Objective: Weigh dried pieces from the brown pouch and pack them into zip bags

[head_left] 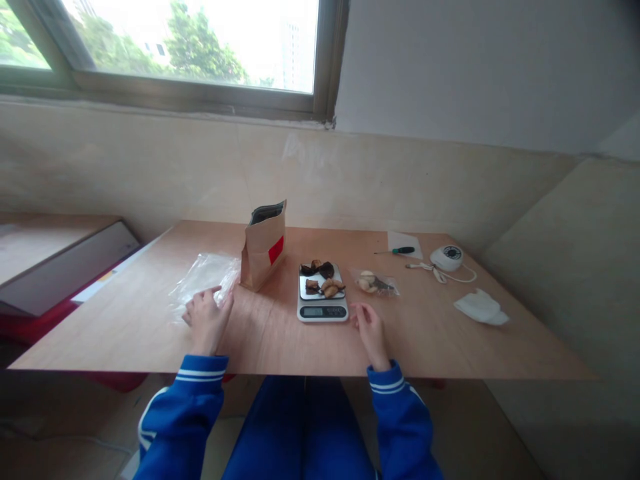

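My left hand (207, 320) is open with its fingers apart, at the near edge of several clear plastic bags (207, 277) lying flat; whether the fingertips touch the plastic I cannot tell. A white kitchen scale (323, 321) sits in the middle of the table, its display too small to read. On its shiny plate are several dark and brown dried pieces (330, 288), like dried mushrooms. Just right of the scale's front corner, my right hand (369, 330) has loosely bent fingers and holds nothing visible. Behind it lies a small clear packet (375, 283) with pale and dark pieces inside.
A kraft paper pouch (265, 250) with a red patch stands open at the top, left of the scale. Toward the right are a green-and-black screwdriver (403, 251) on white paper, a white dome camera (447, 259) with its cable, and a crumpled white tissue (481, 308).
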Available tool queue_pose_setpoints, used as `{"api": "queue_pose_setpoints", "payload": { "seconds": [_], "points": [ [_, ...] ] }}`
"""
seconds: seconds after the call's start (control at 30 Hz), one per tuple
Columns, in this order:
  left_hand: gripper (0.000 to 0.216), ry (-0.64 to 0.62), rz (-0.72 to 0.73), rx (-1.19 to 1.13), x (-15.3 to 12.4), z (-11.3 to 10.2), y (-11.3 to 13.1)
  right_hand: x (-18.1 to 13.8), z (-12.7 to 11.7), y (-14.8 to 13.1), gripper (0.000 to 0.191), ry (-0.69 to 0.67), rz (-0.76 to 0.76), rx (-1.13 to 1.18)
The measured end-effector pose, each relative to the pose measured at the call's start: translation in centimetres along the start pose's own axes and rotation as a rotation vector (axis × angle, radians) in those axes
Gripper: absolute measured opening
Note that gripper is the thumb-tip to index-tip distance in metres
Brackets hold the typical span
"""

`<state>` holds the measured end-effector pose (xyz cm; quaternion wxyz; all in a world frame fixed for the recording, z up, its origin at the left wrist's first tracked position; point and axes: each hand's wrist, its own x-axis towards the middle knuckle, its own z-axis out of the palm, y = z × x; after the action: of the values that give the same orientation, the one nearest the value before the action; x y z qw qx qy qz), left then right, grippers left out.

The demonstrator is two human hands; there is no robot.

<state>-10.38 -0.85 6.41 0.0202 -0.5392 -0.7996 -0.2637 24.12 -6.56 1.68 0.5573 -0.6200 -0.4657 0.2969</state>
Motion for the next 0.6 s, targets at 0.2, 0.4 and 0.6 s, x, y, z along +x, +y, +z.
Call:
{"api": "queue_pose_setpoints", "payload": {
  "seconds": [0.2, 0.4, 0.6],
  "points": [
    [0.047, -0.019, 0.021, -0.005, 0.8, -0.9, 0.7, -0.1, 0.0, -0.1, 0.043, 0.000, 0.004, 0.007],
    [0.027, -0.265, -0.064, -0.246, 1.6, -0.8, -2.5, 0.2, 0.0, 0.3, 0.045, -0.015, 0.007, 0.026],
    [0.026, 0.028, -0.074, -0.484, -5.2, -3.1, 0.3, -2.2, 0.5, -2.6, 0.044, 0.081, -0.046, 0.009]
  ]
}}
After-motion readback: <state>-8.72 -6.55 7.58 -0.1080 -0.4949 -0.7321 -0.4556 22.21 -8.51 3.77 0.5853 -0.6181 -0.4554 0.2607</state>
